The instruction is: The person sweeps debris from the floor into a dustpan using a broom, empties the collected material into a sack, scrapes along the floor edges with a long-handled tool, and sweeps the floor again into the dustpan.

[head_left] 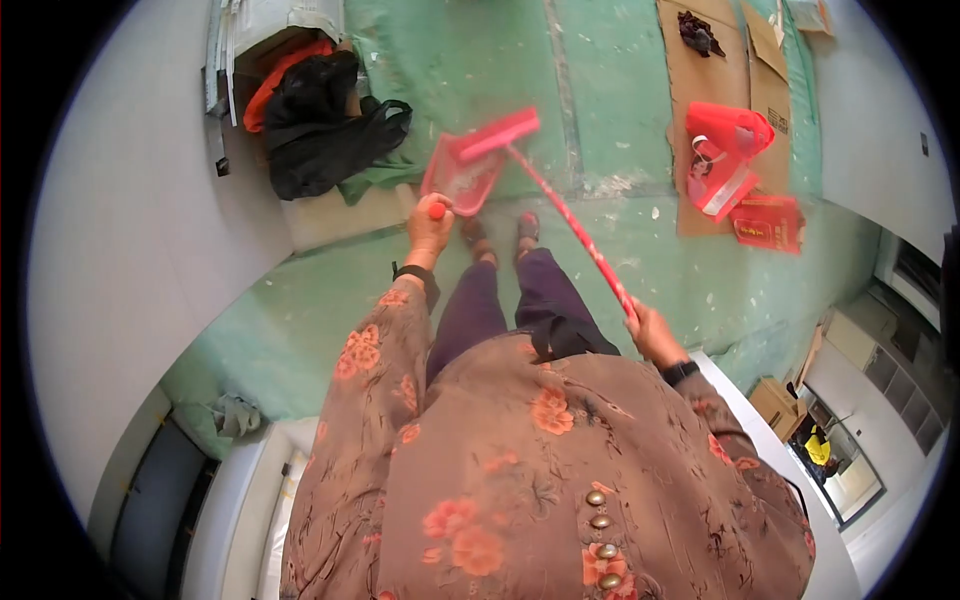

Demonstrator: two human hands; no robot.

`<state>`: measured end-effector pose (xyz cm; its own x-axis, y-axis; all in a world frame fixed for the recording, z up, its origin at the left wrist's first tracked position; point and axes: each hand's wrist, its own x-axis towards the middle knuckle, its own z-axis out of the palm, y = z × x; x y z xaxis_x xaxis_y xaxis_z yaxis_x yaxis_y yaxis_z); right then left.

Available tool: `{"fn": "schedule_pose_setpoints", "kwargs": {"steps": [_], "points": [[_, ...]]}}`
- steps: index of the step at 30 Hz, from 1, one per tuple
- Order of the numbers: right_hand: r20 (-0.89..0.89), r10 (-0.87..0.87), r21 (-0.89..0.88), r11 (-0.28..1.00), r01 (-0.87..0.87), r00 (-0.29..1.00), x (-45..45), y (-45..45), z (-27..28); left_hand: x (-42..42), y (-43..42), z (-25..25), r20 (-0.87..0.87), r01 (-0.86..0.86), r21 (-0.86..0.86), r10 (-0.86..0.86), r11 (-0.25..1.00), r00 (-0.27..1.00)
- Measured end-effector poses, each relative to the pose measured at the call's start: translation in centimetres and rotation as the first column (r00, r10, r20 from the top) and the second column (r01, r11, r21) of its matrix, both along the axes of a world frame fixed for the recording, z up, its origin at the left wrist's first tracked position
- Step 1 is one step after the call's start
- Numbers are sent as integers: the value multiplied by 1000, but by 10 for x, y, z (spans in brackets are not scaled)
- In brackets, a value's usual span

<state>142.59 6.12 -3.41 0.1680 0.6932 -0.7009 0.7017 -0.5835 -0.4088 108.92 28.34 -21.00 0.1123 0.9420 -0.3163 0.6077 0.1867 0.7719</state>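
Note:
My left hand (430, 232) is closed round the red-tipped handle of a pink dustpan (464, 180), which rests low by the green floor in front of my feet. Pale debris lies inside the pan. In my right hand (655, 335) is the red patterned pole of a pink broom (582, 232). The broom's head, slightly blurred, is over the far right edge of the dustpan; whether it touches the pan I cannot tell.
Black bags (320, 125) lie at the upper left beside a wrapped stack. Flattened cardboard (705, 75) at the upper right holds a red plastic bag (722, 150), with a red box (768, 222) by its lower edge. Pale walls stand on both sides.

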Motion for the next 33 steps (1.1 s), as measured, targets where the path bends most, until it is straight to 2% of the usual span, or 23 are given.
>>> {"fn": "schedule_pose_setpoints", "kwargs": {"steps": [2, 3, 5, 6, 8, 9, 11, 13, 15, 18, 19, 21, 23, 24, 26, 28, 29, 30, 31, 33], "points": [[-118, -116, -226, 970, 87, 986, -4, -9, 37, 0, -4, -2, -9, 10, 7, -10, 1000, 1000], [-116, -113, -224, 971, 85, 987, -4, -23, 44, 0, -6, -2, -20, 16, 19, -16, 1000, 1000], [-172, -42, -66, 997, 31, 984, -4, -38, 58, -1, -11, -2, -5, 11, 48, -11, 999, 1000], [-177, -42, -68, 997, 30, 983, -5, -35, 61, -4, -14, -1, 7, 14, 78, -15, 997, 1000], [-151, -156, -241, 963, 116, 976, -6, -21, 66, -9, -21, 5, 44, 2, 93, -6, 996, 999], [-153, -160, -239, 964, 120, 975, -7, -14, 59, -9, -25, 8, 87, -13, 104, 4, 994, 996], [-130, -141, -94, 987, 129, 981, -4, 6, 35, -8, -34, 16, 68, -40, 96, 34, 995, 997], [-110, 12, 151, 989, 5, 994, 5, 23, -16, -9, -39, 22, 41, -71, 88, 67, 994, 997], [-113, -90, -69, 994, 83, 990, -8, 79, -13, -6, -40, 22, -1, -113, 25, 113, 993, 994], [-137, -120, -114, 988, 104, 983, -10, 110, -39, -1, -38, 12, -58, -128, 35, 130, 991, 990], [-108, -58, -54, 997, 53, 992, -9, 109, -51, 2, -36, 10, -65, -123, 38, 125, 992, 990], [-75, -8, 5, 1000, 8, 997, -1, 86, -73, 7, -32, 9, -34, -131, 33, 132, 991, 991], [76, 163, 138, 975, -172, 984, 20, 38, -83, 13, -31, 5, -58, -131, 15, 132, 991, 990], [66, 159, 35, 986, -161, 985, 29, 17, -76, 14, -30, 2, -81, -138, 1, 137, 990, 987], [47, 132, 72, 988, -135, 990, 47, -31, -55, 16, -34, -6, -86, -130, 8, 130, 991, 988], [35, 118, 24, 993, -118, 992, 59, -56, -16, 19, -39, -11, -90, -119, 13, 120, 993, 989], [-57, 67, -34, 997, -69, 996, 65, -65, 0, 19, -42, -10, -84, -112, 27, 113, 993, 990], [-147, 10, -97, 995, -25, 989, 71, -76, 8, 19, -48, -10, -81, -104, 40, 107, 994, 991], [-152, 8, -102, 995, -24, 988, 76, -88, 7, 19, -54, -9, -86, -102, 35, 105, 994, 991], [-175, -102, -73, 993, 91, 979, 82, -107, 6, 20, -65, 1, -78, -127, 33, 129, 991, 989]]}}
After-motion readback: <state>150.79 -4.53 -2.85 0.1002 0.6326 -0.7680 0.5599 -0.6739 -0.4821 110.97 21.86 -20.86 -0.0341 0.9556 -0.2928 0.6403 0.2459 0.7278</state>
